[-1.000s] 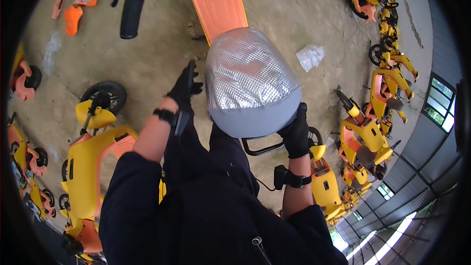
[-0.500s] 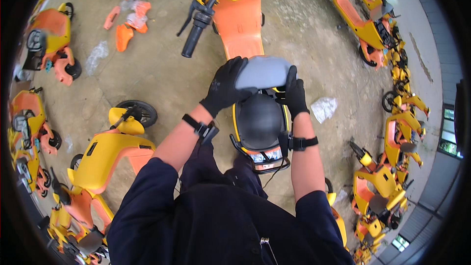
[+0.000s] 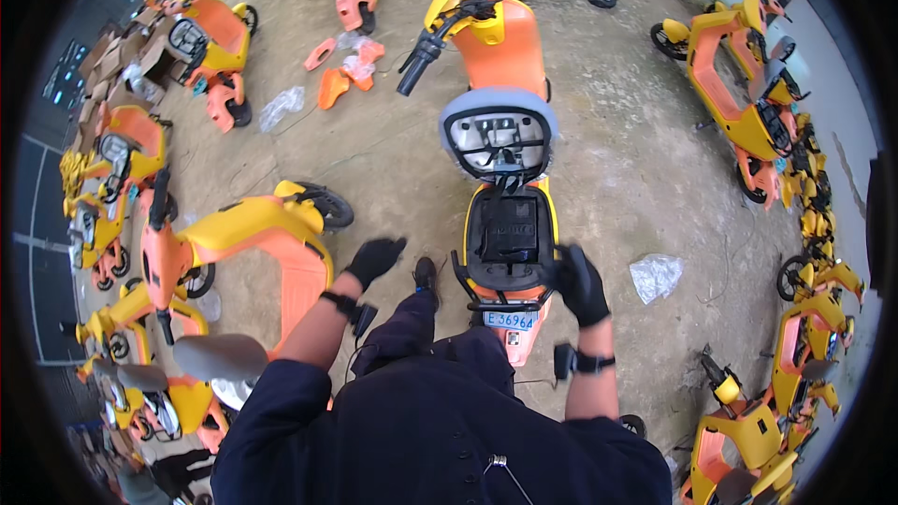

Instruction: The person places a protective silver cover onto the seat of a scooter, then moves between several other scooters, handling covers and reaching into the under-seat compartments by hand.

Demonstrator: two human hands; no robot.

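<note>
Now right hand (image 3: 582, 282), gloved, fingers curled on the rear rail (image 3: 505, 299) of the orange-yellow scooter (image 3: 503, 224), seat (image 3: 498, 136) flipped up. Left hand (image 3: 374, 259) hangs free, fingers loosely bent, holding nothing, over concrete floor (image 3: 393, 159).

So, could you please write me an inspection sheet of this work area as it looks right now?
Surface: bare, stained concrete floor.
Job's things: orange and yellow electric scooter with its grey seat tipped up, open seat compartment below.
Clutter: clear plastic bag on the floor to the right; loose orange body panels and plastic wrap farther off.
Grippers: right hand, black-gloved, on the scooter's rear rail; left hand, black-gloved, open and apart from the scooter, holding nothing.
Cables: thin cable hanging from the left wrist device.
Surroundings: many more orange and yellow scooters parked around; cardboard boxes upper left.
</note>
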